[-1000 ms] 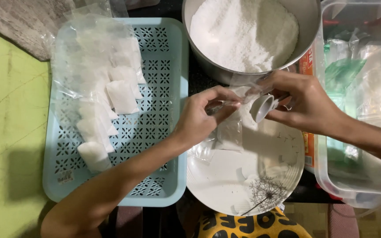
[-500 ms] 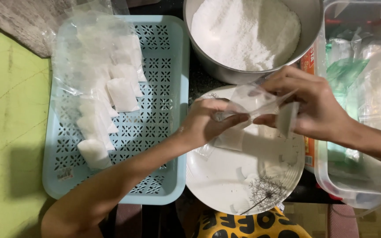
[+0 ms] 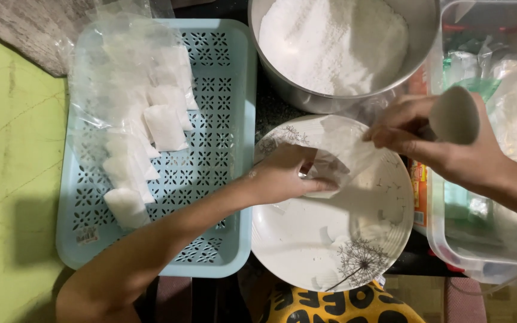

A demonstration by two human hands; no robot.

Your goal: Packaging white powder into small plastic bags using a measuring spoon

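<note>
1. Overhead, in the head view, the left hand (image 3: 285,176) is resting over the white plate (image 3: 306,245), its fingers (image 3: 321,186) pinching the lower end of a small clear plastic bag (image 3: 342,152).
2. Across from it, the right hand (image 3: 444,140) is gripping the upper edge of the same bag with thumb and forefinger, so the bag is stretching between the two hands just above the plate.
3. Further back in the right hand, the remaining fingers are curling around a small white scoop (image 3: 455,115), its round face turned toward the camera.
4. Just beyond both sets of fingers, a metal bowl (image 3: 282,84) is holding a heap of white powder (image 3: 330,42).
5. To the left of the left-hand fingers, a pale blue perforated tray (image 3: 210,179) is carrying filled white packets (image 3: 163,128) and loose clear bags.
6. To the right of the right-hand fingers, a clear plastic container (image 3: 468,263) is sitting with wrapped items inside.
7. Under the tray's far left side, a green surface (image 3: 13,179) is showing.
</note>
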